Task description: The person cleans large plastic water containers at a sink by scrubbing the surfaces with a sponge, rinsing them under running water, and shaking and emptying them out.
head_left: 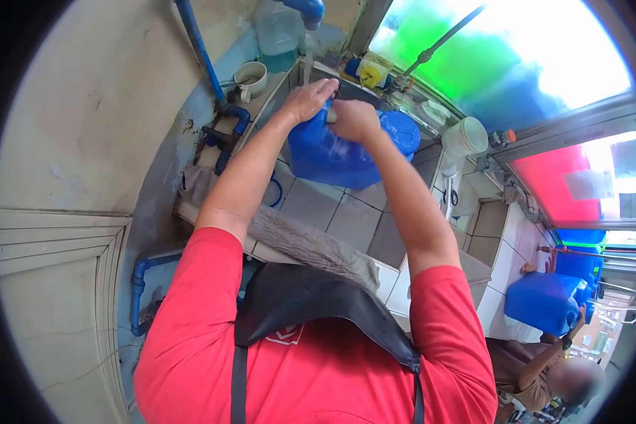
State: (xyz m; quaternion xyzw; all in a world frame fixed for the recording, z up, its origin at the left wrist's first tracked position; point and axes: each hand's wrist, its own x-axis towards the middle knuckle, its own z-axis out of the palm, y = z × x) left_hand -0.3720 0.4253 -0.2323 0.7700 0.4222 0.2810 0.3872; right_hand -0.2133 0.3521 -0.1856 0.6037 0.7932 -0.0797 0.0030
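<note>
A blue plastic jerrycan (332,159) is tipped in a tiled basin (353,222) in front of me. My left hand (309,102) grips its far top edge, with the fingers over the rim near a small dark part. Beside it, my right hand (357,120) is closed against the top of the jerrycan and slightly blurred. A pale bit shows under its fingers, too little to name. Behind my left hand, water (308,60) runs down from a blue pipe spout (311,15). A round blue lid-like part (401,131) is just right of my right wrist.
A white mug (251,79) and a clear jug (277,32) stand at the back left. A white bucket (465,136) and a brush (449,184) are on the right. A grey cloth (311,244) lies along the front edge. At far right, another person handles a blue container (544,300).
</note>
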